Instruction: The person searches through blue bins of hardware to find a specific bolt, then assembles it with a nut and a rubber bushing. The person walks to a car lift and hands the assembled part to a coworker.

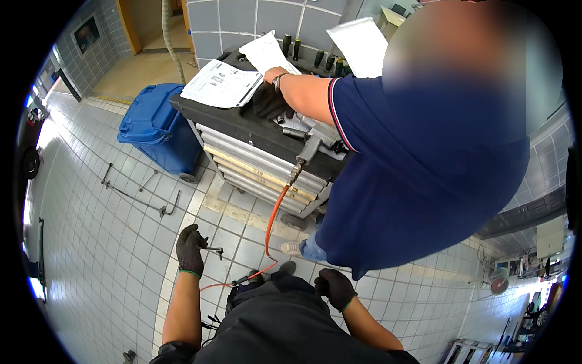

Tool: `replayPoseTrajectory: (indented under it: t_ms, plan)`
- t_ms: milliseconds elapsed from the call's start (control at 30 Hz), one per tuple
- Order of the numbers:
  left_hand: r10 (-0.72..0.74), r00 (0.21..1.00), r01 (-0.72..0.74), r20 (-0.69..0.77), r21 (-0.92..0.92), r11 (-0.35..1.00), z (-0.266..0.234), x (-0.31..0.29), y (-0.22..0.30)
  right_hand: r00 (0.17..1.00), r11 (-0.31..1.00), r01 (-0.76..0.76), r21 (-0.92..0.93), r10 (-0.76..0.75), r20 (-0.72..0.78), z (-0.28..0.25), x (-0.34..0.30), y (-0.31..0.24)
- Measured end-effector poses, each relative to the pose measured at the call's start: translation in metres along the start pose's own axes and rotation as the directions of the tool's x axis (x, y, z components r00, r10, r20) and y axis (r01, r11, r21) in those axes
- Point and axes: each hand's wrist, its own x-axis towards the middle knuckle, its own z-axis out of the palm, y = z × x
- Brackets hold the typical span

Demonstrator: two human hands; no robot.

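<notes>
My left hand (191, 250), in a dark knit glove, is closed on a short metal rod with a crosswise end (215, 250) that sticks out past the fingers toward the right. My right hand (335, 289), gloved alike, hangs by my right side with its fingers curled in. Nothing shows sticking out of it. Ahead, an air impact wrench (310, 149) lies at the near edge of a tool cart's dark top (212, 113), joined to an orange air hose (270, 227). Neither of my hands touches the cart.
A person in a dark blue shirt (436, 176) stands close on the right, one bare hand (276, 74) over the cart beside printed sheets (221, 84). A blue wheeled bin (159, 124) stands left of the cart. Bent metal bars (136, 198) lie on the tiles, where the hose also runs.
</notes>
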Motion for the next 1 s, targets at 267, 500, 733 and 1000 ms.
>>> replayPoseTrajectory:
  t_ms: [267,500,733,1000]
  plan:
    - [0.139,0.990,-0.137,0.026,-0.080,0.987,0.047,0.039,0.060,0.994,1.000,0.009,0.000,-0.009,-0.105,0.007,0.011,-0.054]
    - [0.137,0.988,-0.122,0.074,-0.182,0.976,0.063,0.118,0.079,0.968,0.995,0.093,0.049,-0.078,-0.238,0.036,0.029,-0.053]
    - [0.074,0.968,-0.018,0.240,-0.228,0.974,0.061,0.186,0.138,0.963,0.975,0.096,0.199,-0.041,-0.266,0.106,0.058,-0.025]
    - [0.301,0.781,0.025,0.547,-0.510,0.860,0.041,0.243,0.230,0.963,0.988,0.111,0.107,-0.080,-0.258,0.179,0.062,-0.014]
